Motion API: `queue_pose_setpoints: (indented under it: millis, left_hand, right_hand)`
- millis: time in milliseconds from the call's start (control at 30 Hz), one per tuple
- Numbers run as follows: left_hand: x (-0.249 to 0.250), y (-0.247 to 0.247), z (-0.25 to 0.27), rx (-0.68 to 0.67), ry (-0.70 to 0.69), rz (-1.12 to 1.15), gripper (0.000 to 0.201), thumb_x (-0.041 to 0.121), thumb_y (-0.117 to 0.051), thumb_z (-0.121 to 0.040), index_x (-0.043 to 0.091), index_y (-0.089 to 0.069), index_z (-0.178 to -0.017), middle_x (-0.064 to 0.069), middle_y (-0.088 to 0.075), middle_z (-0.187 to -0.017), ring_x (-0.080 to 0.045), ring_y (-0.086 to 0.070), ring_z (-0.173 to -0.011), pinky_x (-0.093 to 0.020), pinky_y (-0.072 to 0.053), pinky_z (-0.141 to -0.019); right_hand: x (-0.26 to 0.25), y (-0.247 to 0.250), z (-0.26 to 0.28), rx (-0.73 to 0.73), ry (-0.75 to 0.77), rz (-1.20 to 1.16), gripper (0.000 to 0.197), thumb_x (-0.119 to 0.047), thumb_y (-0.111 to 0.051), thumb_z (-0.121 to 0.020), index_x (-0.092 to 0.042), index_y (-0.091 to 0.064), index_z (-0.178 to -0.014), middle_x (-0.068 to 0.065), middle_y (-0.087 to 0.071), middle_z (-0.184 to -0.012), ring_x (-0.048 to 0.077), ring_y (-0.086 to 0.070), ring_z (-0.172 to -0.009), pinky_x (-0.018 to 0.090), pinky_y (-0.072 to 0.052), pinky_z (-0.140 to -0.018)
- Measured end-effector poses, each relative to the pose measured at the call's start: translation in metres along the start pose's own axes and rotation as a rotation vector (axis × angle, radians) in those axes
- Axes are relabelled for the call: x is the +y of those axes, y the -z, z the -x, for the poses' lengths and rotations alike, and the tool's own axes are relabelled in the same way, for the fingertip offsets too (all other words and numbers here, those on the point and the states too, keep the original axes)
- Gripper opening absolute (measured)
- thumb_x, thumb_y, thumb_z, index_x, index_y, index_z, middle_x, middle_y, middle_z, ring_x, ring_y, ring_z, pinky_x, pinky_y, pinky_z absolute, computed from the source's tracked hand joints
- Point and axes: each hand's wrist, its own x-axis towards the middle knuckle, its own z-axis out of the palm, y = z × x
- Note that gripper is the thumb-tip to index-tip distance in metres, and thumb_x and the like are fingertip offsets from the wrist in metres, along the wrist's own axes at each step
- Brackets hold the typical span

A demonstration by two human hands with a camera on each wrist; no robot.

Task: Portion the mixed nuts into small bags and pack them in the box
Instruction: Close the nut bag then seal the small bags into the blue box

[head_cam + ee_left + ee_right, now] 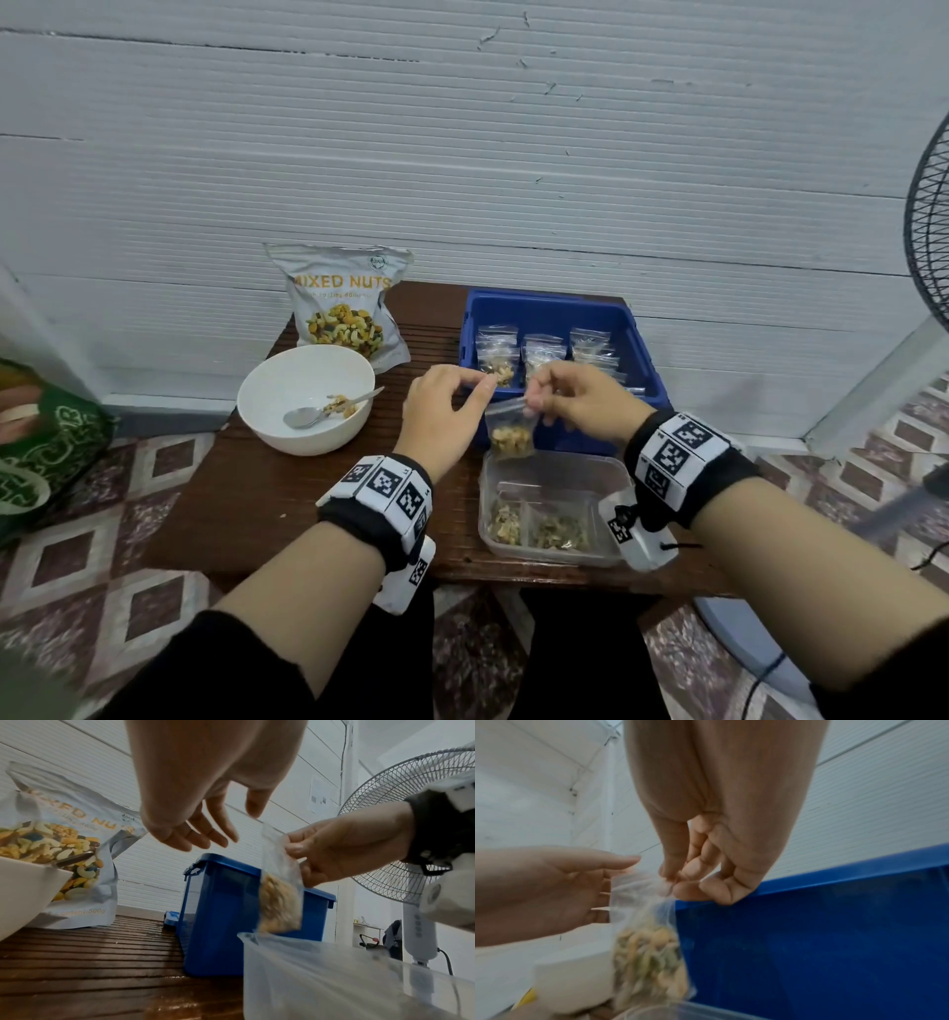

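Note:
A small clear bag of mixed nuts hangs just in front of the blue box. My right hand pinches its top right corner. My left hand is beside the bag's top left with relaxed, straight fingers and holds nothing. Several filled small bags stand in rows inside the blue box.
On the brown table a white bowl holds a spoon and a few nuts, with the "MIXED NUTS" pouch behind it. A clear plastic container with nuts lies at the front right. A standing fan is at the right.

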Motion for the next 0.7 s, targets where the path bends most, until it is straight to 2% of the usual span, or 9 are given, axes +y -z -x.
queue_pose_setpoints:
  millis: [67, 100, 133, 200, 267, 367, 433, 567, 700]
  left_hand:
    - [0.004, 0.001, 0.001, -0.026, -0.015, 0.007, 0.012, 0.051, -0.055, -0.089, 0.044, -0.057, -0.080, 0.018, -0.061, -0.094, -0.008, -0.055, -0.101, -0.039, -0.042, -0.095]
    - [0.006, 0.002, 0.001, -0.053, -0.005, 0.043, 0.010, 0.047, -0.057, -0.090, 0.043, -0.059, -0.080, 0.020, -0.061, -0.092, -0.002, -0.055, -0.097, -0.031, -0.041, -0.092]
    - [0.007, 0.002, 0.001, -0.073, 0.007, 0.069, 0.008, 0.040, -0.060, -0.091, 0.040, -0.061, -0.083, 0.020, -0.061, -0.091, 0.003, -0.054, -0.093, -0.021, -0.040, -0.087]
    - [0.007, 0.002, 0.000, -0.067, 0.001, 0.063, 0.006, 0.029, -0.062, -0.091, 0.030, -0.065, -0.086, 0.017, -0.062, -0.088, 0.002, -0.054, -0.086, -0.006, -0.036, -0.074]
    - [0.004, 0.001, -0.002, -0.040, -0.010, 0.026, 0.006, 0.026, -0.063, -0.091, 0.024, -0.067, -0.086, 0.014, -0.063, -0.087, -0.002, -0.055, -0.085, -0.006, -0.036, -0.071]
    - [0.001, 0.000, -0.004, -0.018, -0.029, -0.019, 0.008, 0.025, -0.064, -0.090, 0.024, -0.066, -0.083, 0.010, -0.064, -0.087, -0.008, -0.057, -0.089, -0.023, -0.040, -0.083]
    - [0.001, 0.000, -0.005, -0.009, -0.028, -0.017, 0.008, 0.024, -0.064, -0.090, 0.024, -0.065, -0.082, 0.009, -0.064, -0.087, -0.009, -0.057, -0.090, -0.026, -0.041, -0.084]
    - [0.001, 0.001, -0.005, -0.052, 0.005, 0.035, 0.007, 0.025, -0.061, -0.092, 0.023, -0.065, -0.087, 0.007, -0.066, -0.092, -0.007, -0.057, -0.091, -0.018, -0.038, -0.078]
    - [0.004, 0.002, -0.004, -0.091, -0.018, 0.054, 0.006, 0.025, -0.062, -0.091, 0.022, -0.067, -0.090, 0.009, -0.067, -0.093, -0.001, -0.057, -0.087, -0.002, -0.037, -0.071]
  right_hand:
    - [-0.002, -0.001, -0.002, 0.123, 0.011, -0.083, 0.016, -0.003, -0.055, -0.093, -0.015, -0.058, -0.083, 0.001, -0.066, -0.074, 0.000, -0.055, -0.055, 0.009, -0.040, -0.050]
    - [-0.002, -0.003, -0.003, 0.170, 0.021, -0.112, 0.016, -0.003, -0.057, -0.092, -0.015, -0.058, -0.083, 0.001, -0.066, -0.074, -0.002, -0.055, -0.054, 0.009, -0.040, -0.050]
    - [-0.001, -0.004, -0.004, 0.206, 0.033, -0.136, 0.016, -0.002, -0.058, -0.091, -0.015, -0.058, -0.083, 0.002, -0.066, -0.074, -0.003, -0.054, -0.053, 0.009, -0.040, -0.050]
    - [-0.001, -0.007, -0.005, 0.249, 0.056, -0.159, 0.017, 0.001, -0.058, -0.090, -0.015, -0.058, -0.084, 0.000, -0.064, -0.070, -0.006, -0.054, -0.052, 0.008, -0.041, -0.052]
    - [0.001, -0.010, -0.005, 0.272, 0.073, -0.143, 0.016, 0.001, -0.059, -0.090, -0.015, -0.058, -0.087, -0.002, -0.062, -0.066, -0.007, -0.055, -0.053, 0.008, -0.042, -0.056]
    - [0.004, -0.015, -0.006, 0.281, 0.097, -0.114, 0.015, 0.001, -0.059, -0.089, -0.014, -0.056, -0.092, 0.002, -0.060, -0.067, -0.006, -0.058, -0.061, 0.010, -0.043, -0.067]
    - [0.004, -0.017, -0.006, 0.288, 0.108, -0.098, 0.015, -0.002, -0.060, -0.089, -0.015, -0.057, -0.095, 0.005, -0.063, -0.069, -0.002, -0.060, -0.065, 0.012, -0.044, -0.070]
    - [0.001, -0.016, -0.003, 0.290, 0.134, -0.073, 0.021, -0.009, -0.066, -0.087, -0.026, -0.058, -0.097, 0.001, -0.068, -0.077, 0.008, -0.058, -0.068, 0.011, -0.044, -0.068]
    - [-0.002, -0.016, -0.002, 0.299, 0.150, -0.083, 0.023, -0.004, -0.066, -0.086, -0.024, -0.058, -0.094, -0.008, -0.060, -0.069, 0.004, -0.050, -0.061, 0.009, -0.041, -0.062]
